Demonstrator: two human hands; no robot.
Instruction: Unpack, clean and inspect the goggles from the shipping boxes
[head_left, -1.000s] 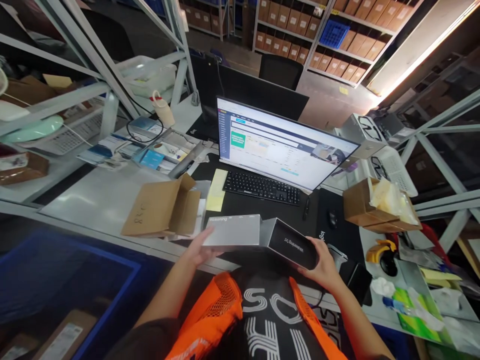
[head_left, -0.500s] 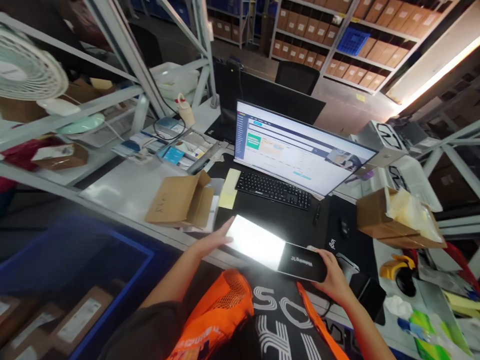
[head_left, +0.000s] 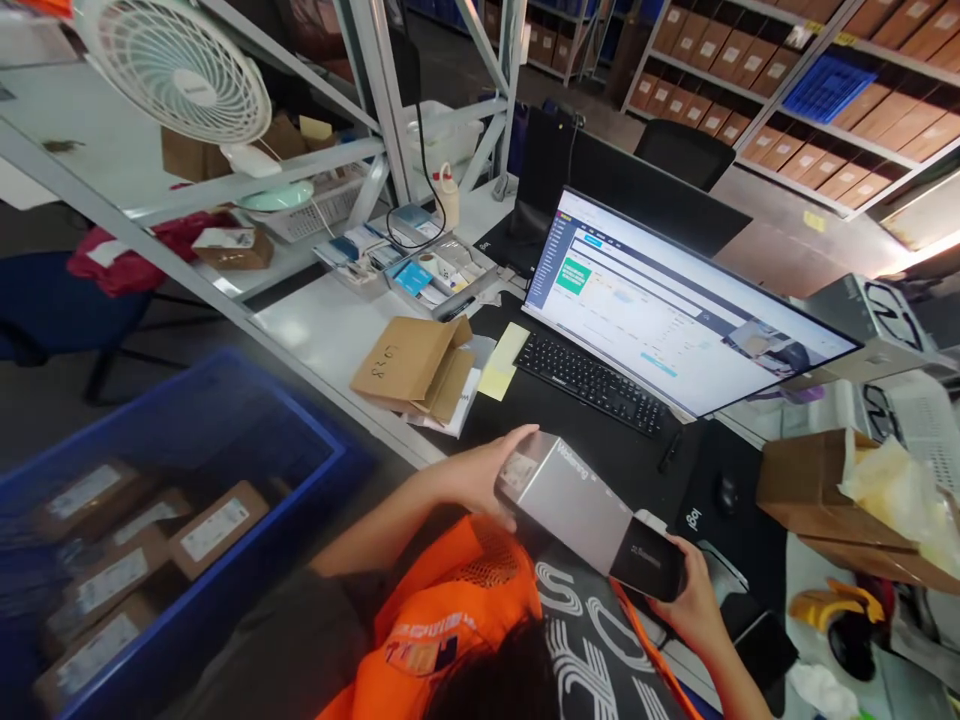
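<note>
Box, silver [head_left: 577, 495], held up before the chest at the near side of the worktop [head_left: 307, 325]. Left hand [head_left: 484, 480] gripping its left end; right hand [head_left: 694, 590] gripping the black part [head_left: 649, 558] that meets its right end; overlap, can't tell. Beyond: open carton [head_left: 409, 360], keyboard [head_left: 589, 385], lit monitor [head_left: 675, 310].

Less of the black box [head_left: 654, 566] now outside the silver sleeve [head_left: 576, 503] than half a second ago
</note>
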